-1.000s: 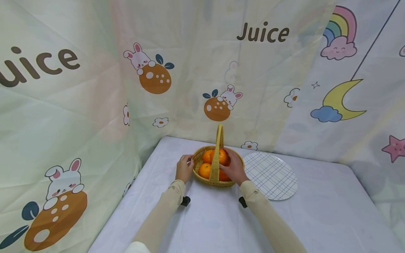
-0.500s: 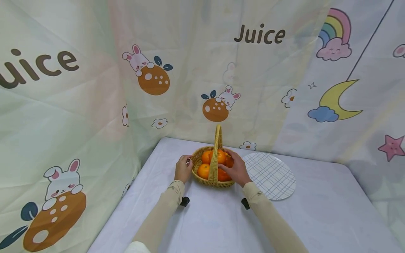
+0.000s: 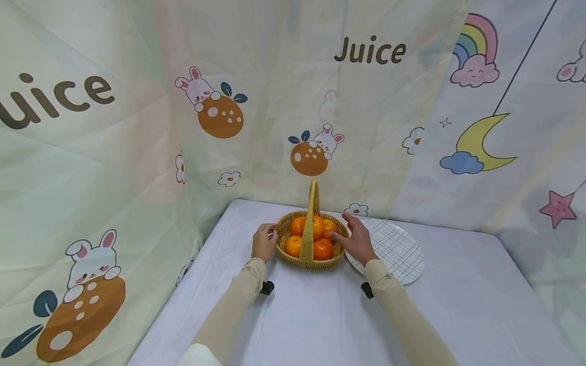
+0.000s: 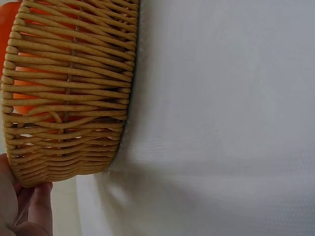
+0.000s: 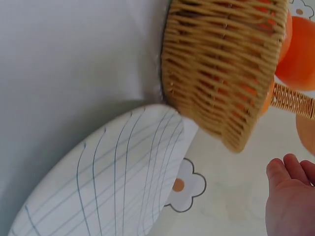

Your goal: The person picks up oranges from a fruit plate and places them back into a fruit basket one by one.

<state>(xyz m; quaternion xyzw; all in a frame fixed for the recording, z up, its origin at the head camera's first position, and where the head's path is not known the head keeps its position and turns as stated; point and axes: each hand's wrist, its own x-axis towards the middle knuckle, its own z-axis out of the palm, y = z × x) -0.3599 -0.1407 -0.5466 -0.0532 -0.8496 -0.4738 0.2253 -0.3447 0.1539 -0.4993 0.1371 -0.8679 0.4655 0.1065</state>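
A woven wicker basket (image 3: 289, 258) with a tall arched handle (image 3: 311, 203) stands on the table, holding several oranges (image 3: 323, 249). At its left side, my left hand (image 3: 264, 244) pinches the rim; the left wrist view has the thumb and curled fingers (image 4: 42, 204) at the edge of the weave. My right hand (image 3: 360, 243) is off the fruit, fingers spread above the right rim, holding nothing. In the right wrist view that hand (image 5: 293, 196) shows apart from the basket wall (image 5: 211, 73).
A white plate (image 3: 403, 249) with a blue grid pattern lies right of the basket, its near-left edge close to it. A white cloth covers the table (image 3: 311, 315). Printed fabric walls (image 3: 274, 101) stand behind and to the left.
My right hand has let go of the fruit at the basket's right side and drawn back to the right. The left hand stays at the left rim. The view has shifted slightly.
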